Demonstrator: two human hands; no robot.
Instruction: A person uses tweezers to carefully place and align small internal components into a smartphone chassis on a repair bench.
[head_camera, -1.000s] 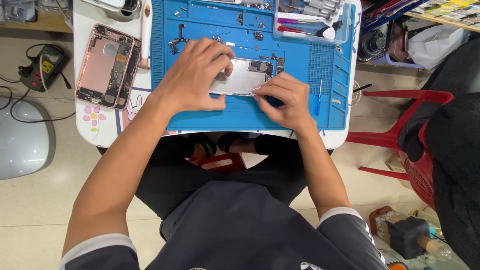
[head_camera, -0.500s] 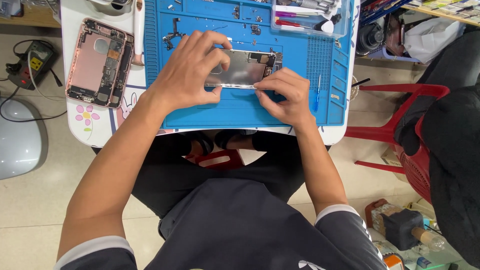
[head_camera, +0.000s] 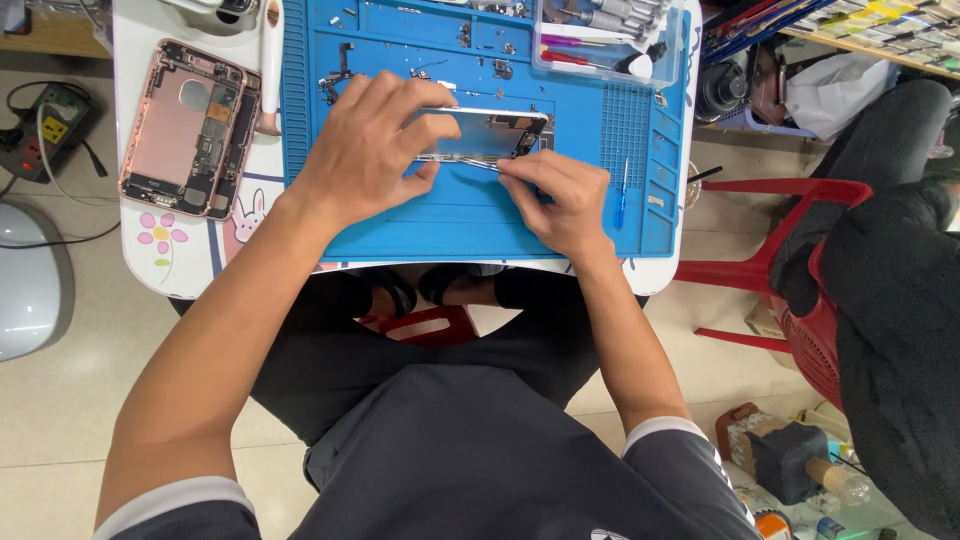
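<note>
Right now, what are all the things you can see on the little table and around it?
Work mat: one, blue, covers most of the table.
Phone screen panel: one, silvery, on the mat, held by both hands.
Phone body: one, pink, opened, left of the mat.
Table: one, white with flower and bunny pictures.
Tool tray: one, clear, top right of the mat.
Small screwdriver: one, blue, right part of the mat.
Chair: one, red, right of the table.
Power strip: one, dark, on the floor at left.
Left hand: one, pressing on the panel.
Right hand: one, fingers at the panel's lower edge.
</note>
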